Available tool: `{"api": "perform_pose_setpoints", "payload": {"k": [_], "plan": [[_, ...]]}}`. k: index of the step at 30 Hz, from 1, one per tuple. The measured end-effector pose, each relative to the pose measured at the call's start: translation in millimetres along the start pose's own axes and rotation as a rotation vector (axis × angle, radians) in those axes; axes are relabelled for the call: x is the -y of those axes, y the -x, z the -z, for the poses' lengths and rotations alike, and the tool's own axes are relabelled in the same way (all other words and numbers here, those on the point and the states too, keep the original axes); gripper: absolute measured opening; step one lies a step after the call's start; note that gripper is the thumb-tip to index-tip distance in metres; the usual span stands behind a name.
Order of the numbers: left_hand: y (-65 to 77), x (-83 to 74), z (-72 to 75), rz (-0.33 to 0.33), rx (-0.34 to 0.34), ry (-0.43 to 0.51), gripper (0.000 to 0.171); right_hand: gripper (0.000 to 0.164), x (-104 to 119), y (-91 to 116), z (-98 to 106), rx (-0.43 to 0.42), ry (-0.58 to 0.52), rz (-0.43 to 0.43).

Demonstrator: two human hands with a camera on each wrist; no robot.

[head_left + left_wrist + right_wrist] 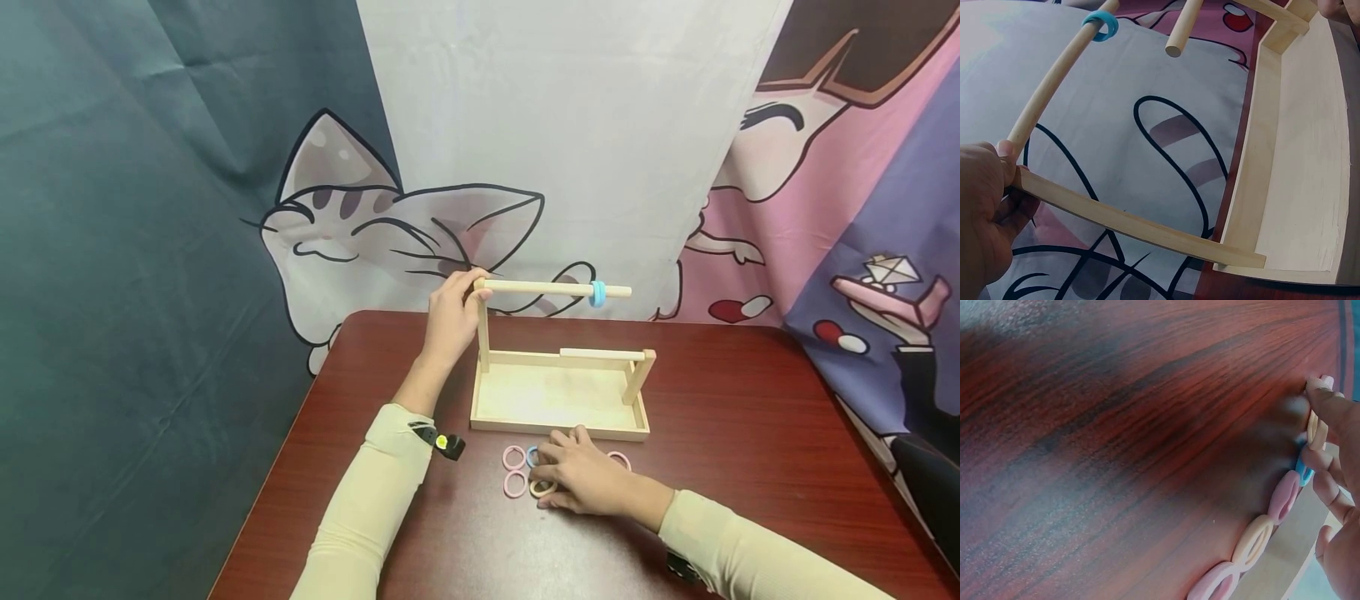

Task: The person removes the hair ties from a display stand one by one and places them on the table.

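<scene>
A pale wooden stand [551, 430] has a tray base and two posts bearing horizontal rods. My left hand [453, 317] holds the top of its tall left post [1129, 222], where the long upper rod [536, 287] joins. Blue rings [597, 294] hang on that rod towards its free end. Pink rings [514, 457], a blue ring [532, 456] and a yellow ring [543, 488] lie on the table in front of the stand. Over them is my right hand [585, 475], its fingertips spread about the yellow ring [1317, 428]. Its palm hides some rings in the head view.
A shorter rod [600, 354] extends leftward from the low right post [639, 379]. The stand and rings rest on a dark red wooden table [750, 417]. Behind it hangs a printed cloth [600, 125] with a cartoon cat.
</scene>
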State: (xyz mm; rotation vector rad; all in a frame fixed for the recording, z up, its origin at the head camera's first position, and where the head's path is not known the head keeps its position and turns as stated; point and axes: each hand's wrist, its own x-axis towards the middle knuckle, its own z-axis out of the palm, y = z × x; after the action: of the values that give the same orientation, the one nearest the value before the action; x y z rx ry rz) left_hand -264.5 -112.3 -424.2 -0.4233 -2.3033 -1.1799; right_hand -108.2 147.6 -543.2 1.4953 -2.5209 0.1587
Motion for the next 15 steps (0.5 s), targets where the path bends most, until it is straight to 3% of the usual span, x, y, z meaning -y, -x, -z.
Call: {"api": "perform_pose_setpoints", "payload": {"k": [15], "plan": [[-0.4,0.5,-0.4,-0.008,-0.004,0.011,0.027,0.041,-0.3,-2.0,-3.3,-0.004,0.038,-0.003]]}}
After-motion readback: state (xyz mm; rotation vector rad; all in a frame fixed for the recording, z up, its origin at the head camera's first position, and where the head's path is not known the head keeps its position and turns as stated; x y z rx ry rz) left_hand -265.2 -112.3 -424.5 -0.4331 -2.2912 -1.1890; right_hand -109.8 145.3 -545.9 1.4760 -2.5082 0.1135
